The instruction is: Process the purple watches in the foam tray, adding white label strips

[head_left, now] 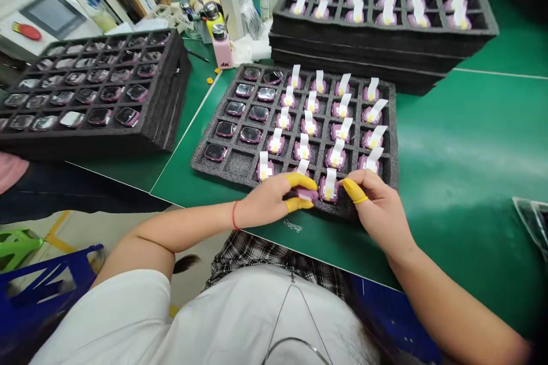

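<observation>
Fingers (pixel 302 181) of my left hand (pixel 268 199) are pinching a pink unit (pixel 306 195) at the near edge of the foam tray (pixel 216 174), while my right hand (pixel 379 208) is holding its fingers (pixel 353 190) open just right of them. Beyond the fingers, white tabs (pixel 345 84) are marking most units, while two columns of bare units (pixel 250 134) farther left are lacking them.

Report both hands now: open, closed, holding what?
Left hand: closed, pinching a pink device between thumb and forefinger.
Right hand: partly open, nothing visibly held, forefinger extended beside the black foam tray.
</observation>
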The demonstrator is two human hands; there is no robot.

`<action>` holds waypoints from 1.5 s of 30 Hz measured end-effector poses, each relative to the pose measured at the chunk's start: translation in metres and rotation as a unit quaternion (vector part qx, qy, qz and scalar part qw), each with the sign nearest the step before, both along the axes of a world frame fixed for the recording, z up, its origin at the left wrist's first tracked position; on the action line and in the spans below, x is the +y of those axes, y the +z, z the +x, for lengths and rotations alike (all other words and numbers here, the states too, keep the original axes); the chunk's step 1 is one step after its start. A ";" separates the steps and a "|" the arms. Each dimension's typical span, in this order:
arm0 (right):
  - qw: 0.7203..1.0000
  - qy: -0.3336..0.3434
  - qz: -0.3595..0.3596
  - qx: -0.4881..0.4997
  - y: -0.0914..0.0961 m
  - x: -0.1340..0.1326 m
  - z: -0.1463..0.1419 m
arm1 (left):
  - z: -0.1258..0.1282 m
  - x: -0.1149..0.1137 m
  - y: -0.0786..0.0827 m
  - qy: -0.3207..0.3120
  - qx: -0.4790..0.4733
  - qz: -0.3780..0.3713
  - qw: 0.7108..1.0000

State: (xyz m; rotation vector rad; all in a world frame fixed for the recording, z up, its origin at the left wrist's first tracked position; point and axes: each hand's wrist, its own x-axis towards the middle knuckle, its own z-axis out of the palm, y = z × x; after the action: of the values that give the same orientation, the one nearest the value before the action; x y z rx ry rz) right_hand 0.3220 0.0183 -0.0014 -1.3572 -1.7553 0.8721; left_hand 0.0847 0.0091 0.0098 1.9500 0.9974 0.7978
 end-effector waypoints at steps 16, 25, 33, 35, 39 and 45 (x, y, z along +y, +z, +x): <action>1.000 0.018 0.008 -0.018 -0.005 -0.001 -0.004 | -0.127 0.062 0.048 -0.038 0.324 -0.142 0.935; 0.998 0.041 0.035 -0.032 -0.003 -0.002 -0.004 | -0.095 0.091 0.030 0.093 0.455 0.107 0.879; 0.997 0.042 0.056 -0.035 -0.002 -0.003 -0.005 | -0.089 0.115 0.042 0.040 0.473 0.063 0.878; 0.997 0.036 0.060 -0.029 0.000 -0.004 -0.006 | -0.088 0.114 0.050 0.049 0.421 0.038 0.905; 0.997 0.036 0.059 -0.015 0.002 -0.007 -0.008 | -0.050 0.084 0.041 0.033 0.113 -0.071 0.991; 0.997 0.055 0.046 -0.001 0.001 -0.006 -0.010 | 0.026 0.021 -0.002 -0.085 -0.008 -0.176 0.981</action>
State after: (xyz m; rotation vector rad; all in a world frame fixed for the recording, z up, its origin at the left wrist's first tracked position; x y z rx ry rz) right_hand 0.3118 0.0124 -0.0007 -1.2127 -1.8629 0.8384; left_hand 0.1110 0.0301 0.0078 1.6916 0.8803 0.5008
